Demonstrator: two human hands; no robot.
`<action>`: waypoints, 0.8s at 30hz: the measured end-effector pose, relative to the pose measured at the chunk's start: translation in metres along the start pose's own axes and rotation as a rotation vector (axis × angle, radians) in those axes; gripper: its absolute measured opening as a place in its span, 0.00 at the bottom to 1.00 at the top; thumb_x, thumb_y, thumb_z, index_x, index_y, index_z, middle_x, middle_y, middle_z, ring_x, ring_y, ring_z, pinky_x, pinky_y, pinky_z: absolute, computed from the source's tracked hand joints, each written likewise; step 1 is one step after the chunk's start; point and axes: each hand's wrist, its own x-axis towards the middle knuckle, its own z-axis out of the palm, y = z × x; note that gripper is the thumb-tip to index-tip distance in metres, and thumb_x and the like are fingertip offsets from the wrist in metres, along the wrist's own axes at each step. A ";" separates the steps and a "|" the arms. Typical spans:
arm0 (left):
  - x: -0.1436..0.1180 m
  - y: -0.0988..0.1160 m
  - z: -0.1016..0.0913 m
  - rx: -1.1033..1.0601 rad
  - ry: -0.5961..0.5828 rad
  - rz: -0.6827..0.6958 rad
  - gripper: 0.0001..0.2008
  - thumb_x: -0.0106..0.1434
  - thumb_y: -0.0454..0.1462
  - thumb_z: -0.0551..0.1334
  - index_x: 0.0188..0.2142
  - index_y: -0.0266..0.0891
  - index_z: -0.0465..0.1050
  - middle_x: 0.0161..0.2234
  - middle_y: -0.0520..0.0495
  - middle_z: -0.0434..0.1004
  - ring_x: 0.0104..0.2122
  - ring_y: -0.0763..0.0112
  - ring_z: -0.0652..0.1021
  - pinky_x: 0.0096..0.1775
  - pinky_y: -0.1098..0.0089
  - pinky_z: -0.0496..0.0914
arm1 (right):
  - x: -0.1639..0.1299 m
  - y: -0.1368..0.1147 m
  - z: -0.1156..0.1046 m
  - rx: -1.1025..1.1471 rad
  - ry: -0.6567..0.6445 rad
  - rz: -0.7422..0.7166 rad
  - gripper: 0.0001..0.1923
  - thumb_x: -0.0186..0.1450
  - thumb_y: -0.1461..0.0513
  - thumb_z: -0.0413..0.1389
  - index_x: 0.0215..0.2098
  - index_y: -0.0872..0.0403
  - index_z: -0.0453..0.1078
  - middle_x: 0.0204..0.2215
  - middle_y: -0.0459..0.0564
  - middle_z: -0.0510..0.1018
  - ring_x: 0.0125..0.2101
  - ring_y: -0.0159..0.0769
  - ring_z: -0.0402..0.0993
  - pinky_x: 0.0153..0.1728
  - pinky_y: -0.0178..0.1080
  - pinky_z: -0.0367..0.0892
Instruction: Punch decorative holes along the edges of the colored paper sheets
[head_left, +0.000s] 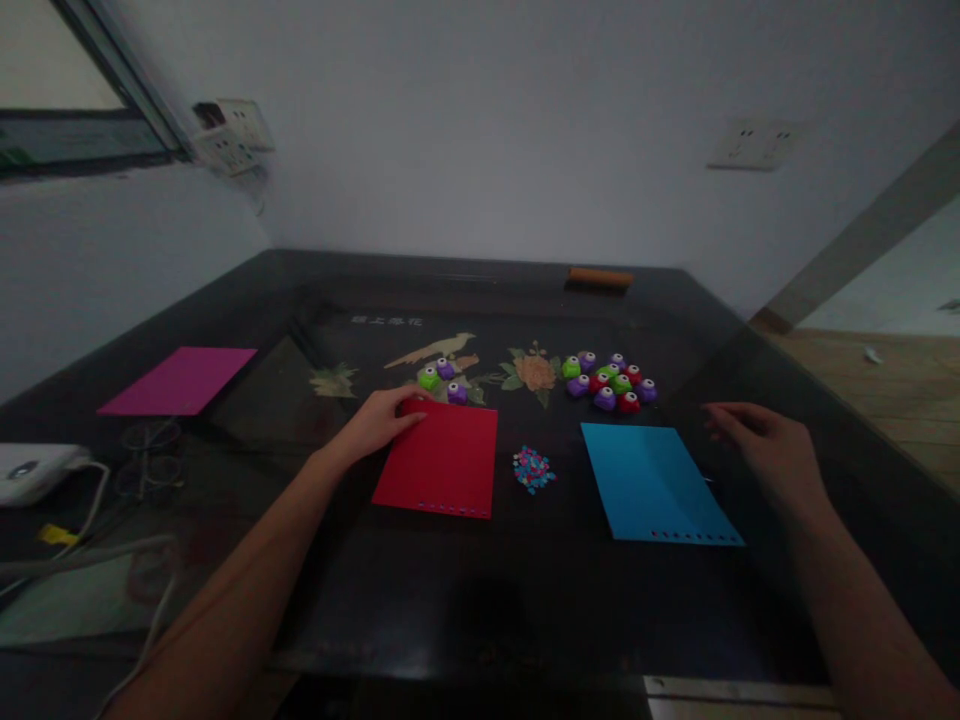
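Under left hand [379, 425] — red sheet [442, 460]

You have a red sheet [442, 459] near the left, a blue sheet [654, 481] on the right, a magenta sheet [180, 380] far left, green, purple and red punches [611, 381], all on the dark flower-and-bird-patterned surface [525, 590].
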 end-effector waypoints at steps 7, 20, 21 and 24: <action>-0.001 0.001 -0.002 -0.022 0.041 -0.012 0.13 0.58 0.38 0.58 0.42 0.41 0.72 0.40 0.48 0.76 0.38 0.64 0.75 0.42 0.64 0.66 | -0.029 -0.088 0.068 0.077 -0.400 -0.338 0.13 0.56 0.56 0.56 0.35 0.56 0.73 0.28 0.50 0.77 0.27 0.35 0.72 0.30 0.39 0.67; 0.001 0.017 -0.012 -0.485 0.193 -0.239 0.14 0.54 0.40 0.62 0.40 0.37 0.71 0.34 0.45 0.76 0.30 0.67 0.76 0.32 0.65 0.70 | -0.053 -0.123 0.182 0.368 -1.019 -0.126 0.13 0.54 0.54 0.61 0.31 0.56 0.73 0.20 0.48 0.76 0.17 0.28 0.66 0.16 0.31 0.58; 0.001 0.019 -0.012 -0.521 0.223 -0.245 0.15 0.55 0.40 0.62 0.41 0.37 0.71 0.35 0.45 0.76 0.31 0.67 0.76 0.33 0.65 0.71 | -0.054 -0.124 0.180 0.376 -1.029 -0.111 0.12 0.54 0.55 0.61 0.30 0.56 0.73 0.21 0.48 0.77 0.17 0.27 0.66 0.17 0.31 0.58; 0.001 0.026 -0.010 -0.657 0.323 -0.252 0.22 0.56 0.42 0.62 0.49 0.39 0.65 0.38 0.44 0.77 0.34 0.65 0.77 0.35 0.64 0.72 | -0.054 -0.127 0.176 0.427 -1.012 -0.070 0.09 0.53 0.57 0.61 0.27 0.55 0.74 0.23 0.48 0.78 0.20 0.29 0.69 0.21 0.33 0.63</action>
